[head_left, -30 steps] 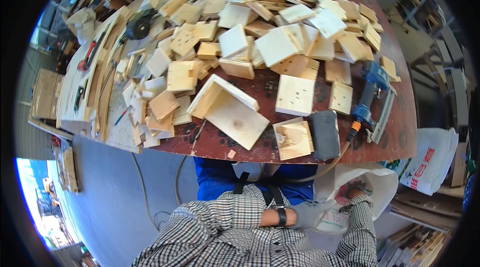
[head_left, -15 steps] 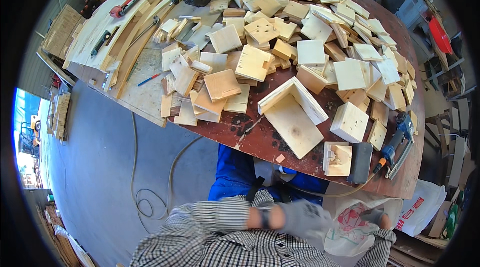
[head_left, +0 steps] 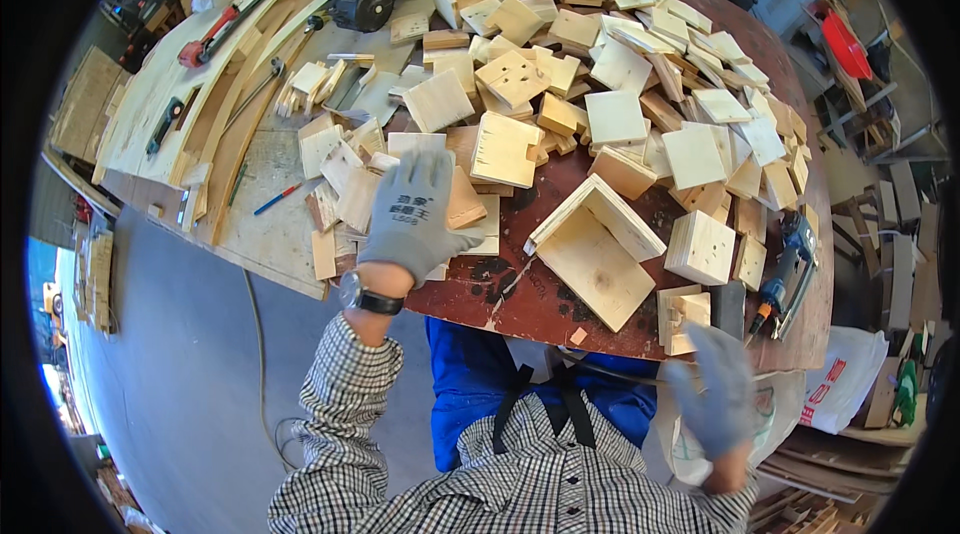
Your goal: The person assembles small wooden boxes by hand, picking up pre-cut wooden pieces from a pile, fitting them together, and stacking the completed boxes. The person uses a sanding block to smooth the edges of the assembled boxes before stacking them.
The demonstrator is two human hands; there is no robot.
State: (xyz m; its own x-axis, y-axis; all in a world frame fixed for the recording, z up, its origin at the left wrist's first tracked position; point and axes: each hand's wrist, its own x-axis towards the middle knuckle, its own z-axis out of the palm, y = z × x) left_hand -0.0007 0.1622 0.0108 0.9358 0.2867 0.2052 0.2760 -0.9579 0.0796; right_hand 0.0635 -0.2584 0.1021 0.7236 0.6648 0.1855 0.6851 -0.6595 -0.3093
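- Head view: finding left hand, gloved in grey, reaching up over the near left part of the heap, after being at the lap beside the bag half a second ago.
- Keeping left fingers straight and close together, thumb out to the side, back of the glove uppermost; pinching nothing visible.
- Covering part of the tan block with that hand; failing to make out whether touching or only hovering.
- Seeing right hand also coming up from the bag, now blurred at the table edge; spreading fingers loosely, showing nothing held.
- Overlapping the notched block and dark block in sight with right fingertips; not telling contact from a gap.
- Noting corner piece lying between the hands, well apart from left, nearer to right; finding no clear shift on the table.
- Placing nail gun just right of the dark block, free of either hand.
- Judging both hands as turning from bag to wood, with left leading and right lagging lower; reading both as free for gripping.
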